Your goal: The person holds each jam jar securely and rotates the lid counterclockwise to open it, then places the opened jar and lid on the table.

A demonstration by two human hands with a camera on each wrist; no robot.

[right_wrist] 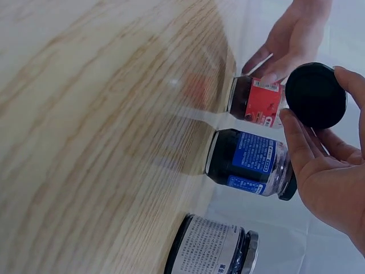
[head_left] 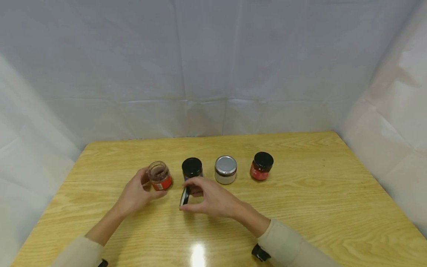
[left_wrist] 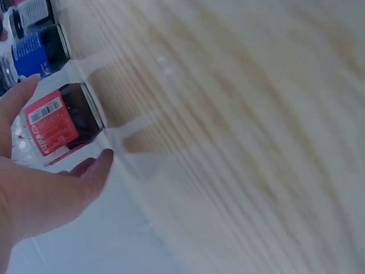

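Observation:
An uncapped glass jar point(head_left: 159, 176) with a red label stands at the left, dark contents showing in its lower part. My left hand point(head_left: 135, 194) is around its left side, thumb and fingers spread apart. In the left wrist view, the thumb and fingers lie on either side of the red-labelled jar point(left_wrist: 63, 123). My right hand point(head_left: 213, 198) pinches a black jar lid point(head_left: 185, 196) by its edges, tilted on its side. The right wrist view shows the lid's round black face point(right_wrist: 315, 95). Behind that hand is a blue-labelled jar point(head_left: 192, 167) with a black lid.
Right of the blue-labelled jar stands a jar with a silver lid point(head_left: 225, 165). Farther right is a red-labelled jar with a black lid point(head_left: 261, 166). All are on a wooden table point(head_left: 317, 193), with white sheeting point(head_left: 213, 66) behind and at the sides.

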